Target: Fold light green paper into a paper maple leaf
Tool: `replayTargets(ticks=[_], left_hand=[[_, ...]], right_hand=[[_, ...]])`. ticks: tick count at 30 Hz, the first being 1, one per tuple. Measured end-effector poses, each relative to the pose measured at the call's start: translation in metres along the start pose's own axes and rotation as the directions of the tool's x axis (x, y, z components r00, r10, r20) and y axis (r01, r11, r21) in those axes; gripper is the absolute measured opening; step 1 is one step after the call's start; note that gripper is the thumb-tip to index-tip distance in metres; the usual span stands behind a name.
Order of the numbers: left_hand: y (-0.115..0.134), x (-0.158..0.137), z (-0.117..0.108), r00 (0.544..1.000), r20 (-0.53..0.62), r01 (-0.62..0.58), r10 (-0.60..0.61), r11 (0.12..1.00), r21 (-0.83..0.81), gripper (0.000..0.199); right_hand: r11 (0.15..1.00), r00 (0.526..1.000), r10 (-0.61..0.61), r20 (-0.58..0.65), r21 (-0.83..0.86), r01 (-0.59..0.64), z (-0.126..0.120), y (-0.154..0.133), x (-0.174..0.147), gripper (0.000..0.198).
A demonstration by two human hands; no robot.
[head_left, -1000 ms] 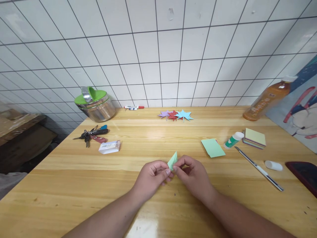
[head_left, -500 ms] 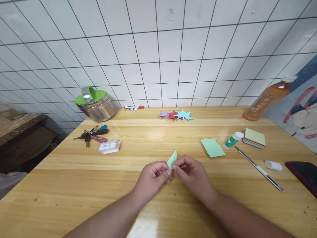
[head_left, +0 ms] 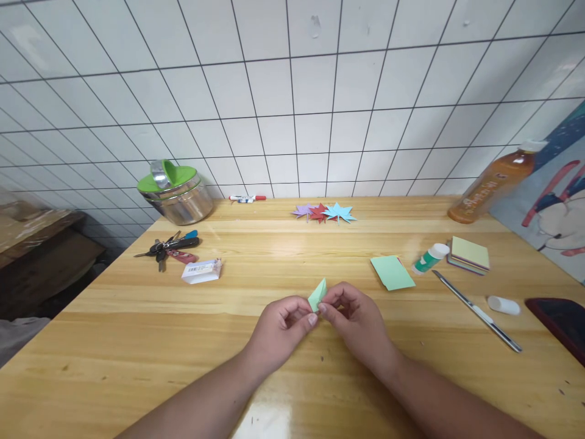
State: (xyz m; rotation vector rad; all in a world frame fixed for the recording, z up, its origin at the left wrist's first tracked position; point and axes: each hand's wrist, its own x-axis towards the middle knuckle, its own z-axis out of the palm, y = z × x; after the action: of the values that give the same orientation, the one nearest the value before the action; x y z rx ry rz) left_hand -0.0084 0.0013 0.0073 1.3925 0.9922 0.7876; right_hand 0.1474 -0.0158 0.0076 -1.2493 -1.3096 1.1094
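Paper (head_left: 317, 297), green and folded, pinched from both sides

Head view: the left hand (head_left: 283, 329) pinches the paper's lower left edge between thumb and fingers, and the right hand (head_left: 356, 320) pinches its lower right edge the same way. The paper sits in the small gap between the hands, its tip pointing away from the person (whether the fingertips meet behind it cannot be told). Both hands are over a wooden table (head_left: 114, 341).

Just beyond the right hand, to its right, lie green sheets (head_left: 392, 272), then a glue stick (head_left: 431, 258) and a stack of notes (head_left: 469, 253). Farther right of that hand are a silver cutter (head_left: 476, 310), a white cylinder (head_left: 504, 305) and a dark phone (head_left: 560, 326); an orange bottle (head_left: 496, 183) is well beyond them. Straight ahead of the hands, near the tiled wall (head_left: 313, 82), paper leaves (head_left: 340, 212) in purple, red and blue overlap. Beyond the left hand, to its left, rest a small white box (head_left: 202, 272), keys (head_left: 159, 249) and a green-lidded metal pot (head_left: 185, 201), with a marker (head_left: 247, 198) between pot and leaves
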Motion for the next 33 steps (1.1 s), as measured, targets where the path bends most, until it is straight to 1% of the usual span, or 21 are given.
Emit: replayTargets(ticks=[3, 6, 10, 12, 13, 16, 17, 18, 20, 22, 26, 31, 33], left_hand=[[0.0004, 0.0014, -0.0007, 0.999, 0.015, 0.040, -0.039, 0.998, -0.056, 0.021], [-0.0002, 0.0025, 0.0001, 0.997, -0.034, 0.060, -0.062, 0.997, -0.054, 0.021], [-0.0016, 0.0021, 0.0016, 0.995, -0.095, 0.001, 0.003, 0.999, 0.039, 0.018], [-0.0021, 0.0015, 0.0015, 0.992, -0.123, -0.026, 0.036, 0.996, 0.086, 0.017], [-0.0023, 0.0013, 0.0012, 0.991, -0.128, -0.029, 0.041, 0.995, 0.096, 0.017], [-0.0028, 0.0011, 0.0003, 0.993, -0.112, -0.013, 0.022, 0.996, 0.085, 0.019], [-0.0029, 0.0011, 0.0002, 0.994, -0.105, -0.008, 0.017, 0.997, 0.080, 0.019], [-0.0029, 0.0012, 0.0003, 0.995, -0.100, -0.005, 0.013, 0.997, 0.079, 0.019], [-0.0028, 0.0014, 0.0009, 0.995, -0.101, 0.000, 0.008, 0.996, 0.085, 0.019], [-0.0027, 0.0017, 0.0014, 0.994, -0.109, 0.003, 0.007, 0.995, 0.095, 0.018], [-0.0042, 0.0021, 0.0006, 0.994, -0.111, -0.009, 0.021, 0.993, 0.114, 0.015], [-0.0052, 0.0022, -0.0002, 0.991, -0.119, -0.043, 0.063, 0.985, 0.167, 0.014], [-0.0047, 0.0023, 0.0001, 0.991, -0.119, -0.047, 0.067, 0.986, 0.161, 0.014]], right_hand=[[1.000, 1.000, 0.004, 0.012, 0.021, -0.005, 0.0000, 0.0005, -0.0001, 0.010], [1.000, 1.000, 0.011, 0.014, 0.002, -0.011, 0.0002, -0.0001, -0.0001, 0.010], [0.999, 1.000, 0.029, 0.004, -0.032, -0.029, 0.0006, -0.0002, -0.0005, 0.011], [1.000, 1.000, 0.025, 0.009, 0.007, -0.025, 0.0012, 0.0004, -0.0011, 0.011], [0.999, 1.000, 0.028, 0.011, 0.045, -0.029, 0.0017, 0.0006, -0.0013, 0.014], [0.980, 0.995, 0.093, 0.024, 0.173, -0.095, 0.0032, 0.0002, -0.0010, 0.051], [0.972, 0.990, 0.129, 0.048, 0.193, -0.136, 0.0035, -0.0002, -0.0005, 0.056], [0.965, 0.983, 0.163, 0.082, 0.196, -0.177, 0.0036, -0.0005, 0.0001, 0.052], [0.955, 0.967, 0.209, 0.146, 0.181, -0.234, 0.0030, -0.0005, 0.0014, 0.034], [0.954, 0.962, 0.222, 0.160, 0.168, -0.248, 0.0018, 0.0007, 0.0027, 0.025], [0.952, 0.963, 0.242, 0.114, 0.161, -0.259, -0.0003, 0.0038, 0.0043, 0.025], [0.934, 0.953, 0.275, 0.128, 0.199, -0.297, -0.0003, 0.0013, 0.0050, 0.026], [0.930, 0.950, 0.280, 0.135, 0.205, -0.304, -0.0007, -0.0005, 0.0050, 0.026]])
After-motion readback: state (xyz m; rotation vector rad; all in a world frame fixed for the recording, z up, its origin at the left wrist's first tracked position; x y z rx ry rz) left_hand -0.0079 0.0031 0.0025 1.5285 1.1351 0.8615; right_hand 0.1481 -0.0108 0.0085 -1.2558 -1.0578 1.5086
